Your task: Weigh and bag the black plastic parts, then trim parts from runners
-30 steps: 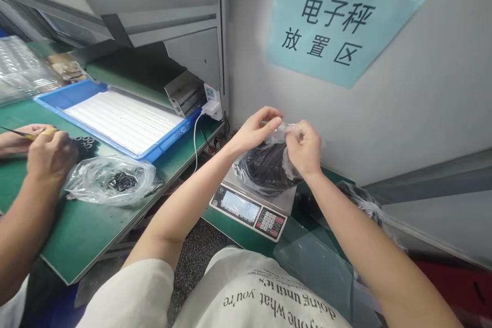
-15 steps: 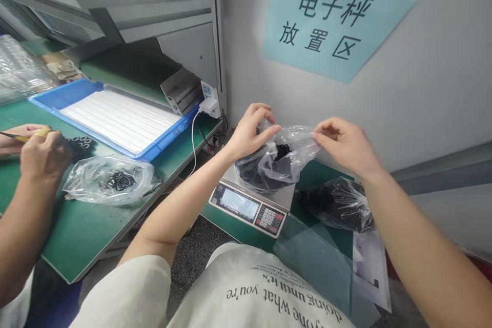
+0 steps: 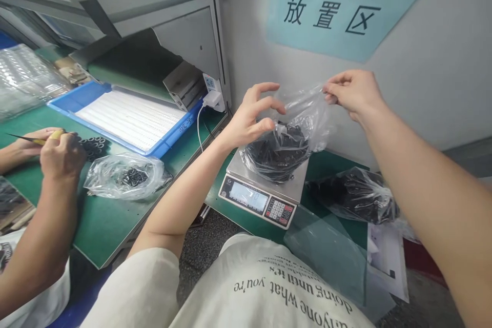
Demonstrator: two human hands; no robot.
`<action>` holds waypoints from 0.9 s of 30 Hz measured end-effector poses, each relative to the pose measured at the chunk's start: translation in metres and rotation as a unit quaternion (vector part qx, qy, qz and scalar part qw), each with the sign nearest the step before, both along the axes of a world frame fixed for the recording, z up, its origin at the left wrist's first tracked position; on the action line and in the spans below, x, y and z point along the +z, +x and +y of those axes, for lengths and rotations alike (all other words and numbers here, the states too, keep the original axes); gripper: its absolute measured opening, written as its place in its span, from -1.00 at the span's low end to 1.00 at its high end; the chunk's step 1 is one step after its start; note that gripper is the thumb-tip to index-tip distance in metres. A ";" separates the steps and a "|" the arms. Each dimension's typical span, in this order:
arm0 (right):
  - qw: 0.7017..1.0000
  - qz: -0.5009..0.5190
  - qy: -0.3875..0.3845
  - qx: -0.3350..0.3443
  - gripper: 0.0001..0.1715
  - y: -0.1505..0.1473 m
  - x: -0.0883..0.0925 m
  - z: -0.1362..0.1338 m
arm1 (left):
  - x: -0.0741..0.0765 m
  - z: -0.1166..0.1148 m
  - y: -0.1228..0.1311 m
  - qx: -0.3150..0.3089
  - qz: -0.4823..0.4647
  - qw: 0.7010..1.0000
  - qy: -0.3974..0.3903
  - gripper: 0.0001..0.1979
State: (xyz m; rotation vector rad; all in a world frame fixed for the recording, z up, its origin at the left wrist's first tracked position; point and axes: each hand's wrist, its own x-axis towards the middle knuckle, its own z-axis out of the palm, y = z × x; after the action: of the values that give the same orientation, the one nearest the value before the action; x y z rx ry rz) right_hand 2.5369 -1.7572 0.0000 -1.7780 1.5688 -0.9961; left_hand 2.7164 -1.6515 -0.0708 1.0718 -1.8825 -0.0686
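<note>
Clear plastic bag (image 3: pixel 303 118) holding a mass of black parts (image 3: pixel 274 151) sits on the steel pan of a digital bench scale (image 3: pixel 261 189), just below and between our hands. Our right hand (image 3: pixel 355 95) is higher up, thumb and fingers pinched together on the bag's top edge, holding the film up. Our left hand (image 3: pixel 249 123) is open beside the bag's neck, fingers spread and curled; we cannot tell whether its thumb touches the film. We judge the step in hand to be opening the bag's mouth as it rests on the scale, and the next move calls for a steady pinch so that the bag stays on the pan. Below our right hand, a second bag of black parts (image 3: pixel 355 195) lies on a green bench mat (image 3: pixel 334 166). Well left of our left hand, a co-worker's hand (image 3: pixel 62 156) grips a pointed yellow-handled tool (image 3: pixel 38 139).
</note>
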 end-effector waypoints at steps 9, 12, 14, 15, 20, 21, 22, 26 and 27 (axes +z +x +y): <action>0.990 0.124 -0.022 0.060 -0.94 -0.007 0.013 0.017 | 0.005 0.008 0.000 0.013 -0.104 0.994 -0.023 -0.77; 0.975 0.194 -0.072 0.086 -0.75 -0.011 0.020 0.034 | 0.005 0.013 -0.003 0.015 -0.101 0.994 -0.035 -0.82; 0.963 0.228 -0.109 0.097 -0.62 -0.012 0.026 0.049 | 0.005 0.018 -0.004 0.014 -0.103 0.994 -0.046 -0.82; 0.958 0.238 -0.121 0.101 -0.59 -0.012 0.028 0.056 | 0.005 0.020 -0.004 0.013 -0.104 0.993 -0.050 -0.81; 0.932 0.270 -0.209 0.120 -0.73 -0.013 0.034 0.084 | 0.003 0.027 -0.004 0.024 -0.103 0.993 -0.055 -0.64; 0.922 0.281 -0.237 0.125 -0.76 -0.014 0.033 0.087 | 0.002 0.028 -0.003 0.026 -0.098 0.993 -0.057 -0.60; 0.910 0.290 -0.263 0.134 -0.79 -0.015 0.033 0.090 | 0.002 0.029 -0.003 0.028 -0.093 0.993 -0.060 -0.55; 0.877 0.301 -0.314 0.203 -0.93 -0.015 0.028 0.098 | 0.003 0.034 -0.002 0.025 -0.078 0.995 -0.062 -0.43; 0.873 0.305 -0.308 0.223 -0.92 -0.014 0.027 0.098 | 0.003 0.035 -0.001 0.027 -0.079 0.995 -0.055 -0.41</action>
State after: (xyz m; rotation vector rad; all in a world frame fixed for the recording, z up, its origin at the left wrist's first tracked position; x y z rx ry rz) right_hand 2.5227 -1.6589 0.0269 -2.9615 1.0875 -0.7807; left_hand 2.7149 -1.6164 -0.0677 1.0769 -1.9721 0.1533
